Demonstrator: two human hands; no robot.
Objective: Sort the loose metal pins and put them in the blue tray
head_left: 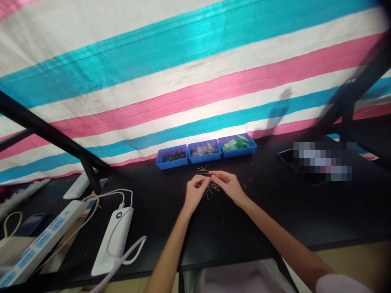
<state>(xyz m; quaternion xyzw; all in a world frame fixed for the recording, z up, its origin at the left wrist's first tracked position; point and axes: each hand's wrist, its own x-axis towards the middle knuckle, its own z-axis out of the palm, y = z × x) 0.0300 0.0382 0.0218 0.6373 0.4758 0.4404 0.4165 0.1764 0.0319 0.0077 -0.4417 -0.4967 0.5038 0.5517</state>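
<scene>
Meeting before the blue trays (205,158), left hand (194,188) and right hand (229,185) curl their fingers, grip unclear. Thin pins (209,190) remain loose there.

Bins (205,158) behind scattered pins (216,187)

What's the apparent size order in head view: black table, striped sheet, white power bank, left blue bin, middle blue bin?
1. Striped sheet
2. Black table
3. White power bank
4. Left blue bin and middle blue bin: look alike, unranked
</scene>
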